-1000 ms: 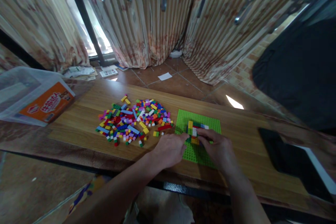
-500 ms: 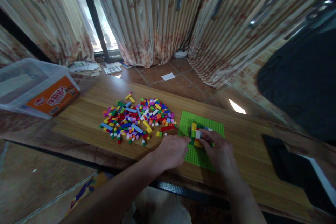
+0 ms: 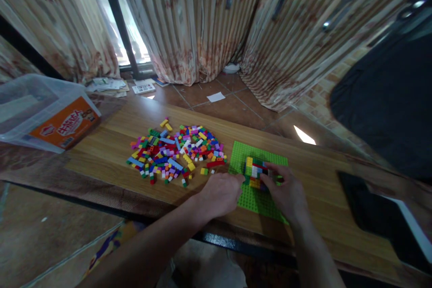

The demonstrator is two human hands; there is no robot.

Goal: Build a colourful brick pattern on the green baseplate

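A small structure of toy building bricks [image 3: 254, 171], in yellow, white, red, green and blue, stands on a bright green studded baseplate [image 3: 259, 204]. My left hand [image 3: 221, 194] is closed at the structure's lower left side, over the plate's left edge. Its fingertips touch or nearly touch a green brick there, and what lies between them is hidden. On the right side, my right hand [image 3: 286, 191] has its thumb and fingers around the structure's right end. That end is partly covered by the fingers.
A pile of loose bricks [image 3: 168, 155] is spread left of the baseplate on the wooden tabletop [image 3: 111, 153]. A clear plastic box [image 3: 43, 112] with an orange label stands at the far left. To the right lies a dark flat object [image 3: 362, 204]. Curtains [image 3: 202, 22] hang beyond the table.
The camera view has shifted slightly. My right hand has slid rightward along the structure and its thumb and fingers are wider apart, showing more white and red bricks. My left hand stays at the left side.
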